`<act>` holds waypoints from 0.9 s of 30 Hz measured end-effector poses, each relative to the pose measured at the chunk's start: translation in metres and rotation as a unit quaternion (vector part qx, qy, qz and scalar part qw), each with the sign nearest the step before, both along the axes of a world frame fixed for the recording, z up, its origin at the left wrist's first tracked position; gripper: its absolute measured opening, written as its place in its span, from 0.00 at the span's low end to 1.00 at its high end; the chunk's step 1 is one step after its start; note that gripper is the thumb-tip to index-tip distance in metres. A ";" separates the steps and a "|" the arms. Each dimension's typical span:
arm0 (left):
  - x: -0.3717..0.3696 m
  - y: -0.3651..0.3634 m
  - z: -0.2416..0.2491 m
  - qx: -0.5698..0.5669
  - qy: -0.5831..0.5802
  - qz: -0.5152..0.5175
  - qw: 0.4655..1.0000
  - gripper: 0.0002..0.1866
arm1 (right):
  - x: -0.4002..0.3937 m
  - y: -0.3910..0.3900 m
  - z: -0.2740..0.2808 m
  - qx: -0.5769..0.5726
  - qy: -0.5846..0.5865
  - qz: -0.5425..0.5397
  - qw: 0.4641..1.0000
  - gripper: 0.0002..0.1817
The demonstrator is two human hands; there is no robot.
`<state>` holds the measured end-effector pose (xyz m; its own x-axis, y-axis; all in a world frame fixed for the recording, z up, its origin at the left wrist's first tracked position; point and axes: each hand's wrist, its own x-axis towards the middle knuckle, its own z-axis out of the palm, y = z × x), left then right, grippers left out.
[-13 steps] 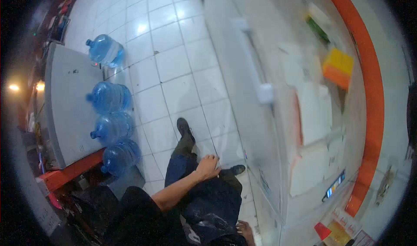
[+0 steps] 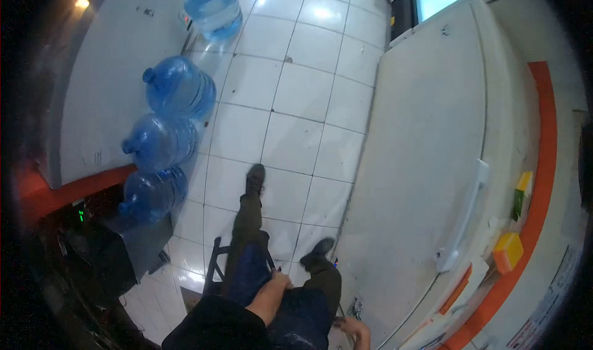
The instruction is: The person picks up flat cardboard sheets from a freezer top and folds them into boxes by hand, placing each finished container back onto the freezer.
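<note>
My left hand point(image 2: 282, 280) is in front of my thigh, its fingers curled at the end of a thin dark bar. The bar appears to belong to a black frame point(image 2: 216, 260) with legs and a crosspiece, like a stool, beside my left leg. Much of the frame is hidden behind my leg and sleeve. My right hand point(image 2: 353, 326) is low by my right hip, its fingers bent around a small dark edge. What that edge belongs to is hidden by my clothes.
Several large blue water bottles point(image 2: 164, 143) line the left side by a pale cabinet point(image 2: 114, 91). A dark box point(image 2: 148, 248) stands nearer. On the right is a long white fridge or freezer point(image 2: 420, 152) with a handle point(image 2: 463, 226). White tiled floor point(image 2: 290, 143) runs between.
The view has shifted, showing more of the white appliance. My left hand, loosely spread over my thigh before, is now closed and nearer my body. The black frame has come into view.
</note>
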<state>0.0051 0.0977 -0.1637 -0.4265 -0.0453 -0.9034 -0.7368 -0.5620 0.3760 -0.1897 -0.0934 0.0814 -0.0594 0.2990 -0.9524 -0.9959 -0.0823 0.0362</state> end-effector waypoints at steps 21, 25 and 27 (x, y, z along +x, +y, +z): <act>0.006 0.068 -0.012 0.179 -0.310 0.444 0.822 0.49 | 0.051 0.010 -0.127 -0.380 0.104 -0.190 0.899 0.41; -0.001 -0.008 -0.006 0.049 -0.208 0.426 0.879 0.41 | 0.076 -0.008 -0.113 -0.425 0.058 -0.194 0.882 0.41; 0.019 -0.055 0.006 -0.041 -0.161 0.425 0.890 0.40 | 0.067 -0.019 -0.122 -0.453 0.047 -0.163 0.875 0.41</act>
<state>0.0243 0.0423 -0.1578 0.0735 -0.3004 -0.9510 -0.1351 -0.9478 0.2890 -0.1224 -0.1123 -0.0407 -0.2018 -0.5614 -0.8025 -0.9502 0.3108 0.0215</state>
